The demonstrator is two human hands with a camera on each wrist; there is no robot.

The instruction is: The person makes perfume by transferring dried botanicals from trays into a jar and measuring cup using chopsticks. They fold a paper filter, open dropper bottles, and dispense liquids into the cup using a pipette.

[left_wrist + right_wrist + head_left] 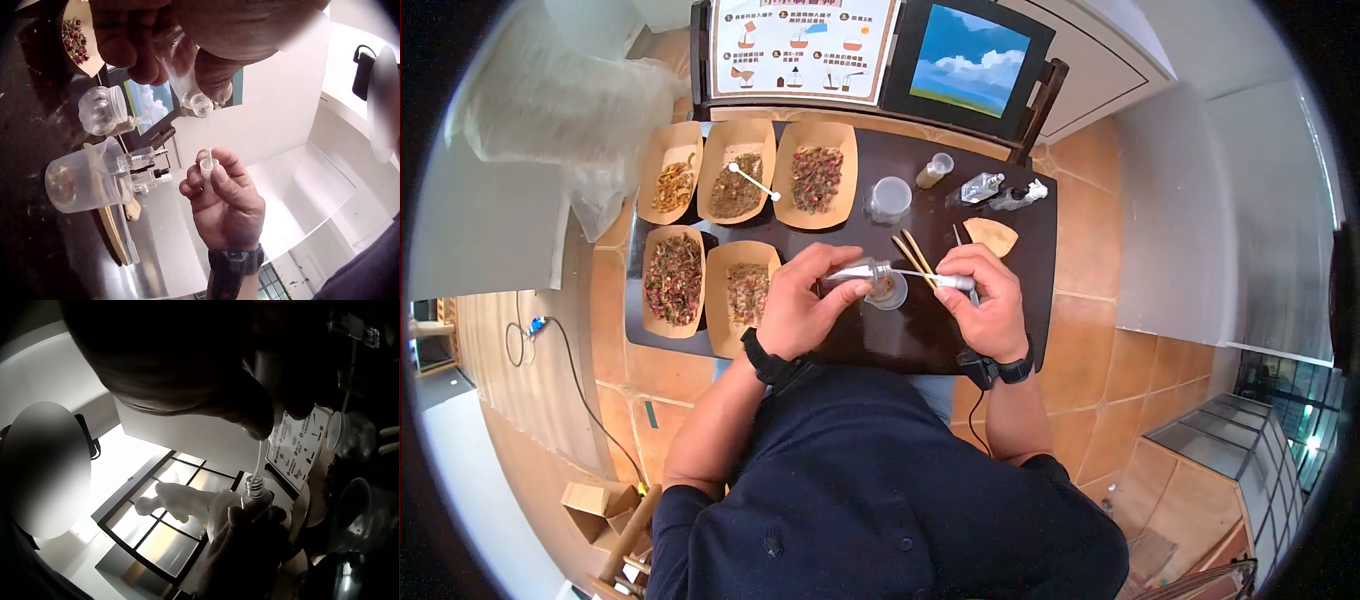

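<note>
My left hand [803, 300] grips a small clear glass bottle [862, 271], tilted with its open neck toward the right hand. Between the fingers of my right hand [990, 305] is a white cap [953, 283] with a thin tube [259, 460], whose end is at the bottle's mouth in the right wrist view. Below the bottle stands a clear plastic cup [87, 177] with some dried bits inside. In the left wrist view the right hand pinches the white cap [209, 169], its opening facing the bottle neck.
Paper trays of dried flowers and herbs [673, 280] stand at the left, a white double-ended spoon [754, 182] across one. Behind the cup are a lidded jar [890, 200], a small bottle [935, 170] and spray bottles [982, 187]. Wooden sticks [915, 255] and a tan wedge [991, 236] lie right.
</note>
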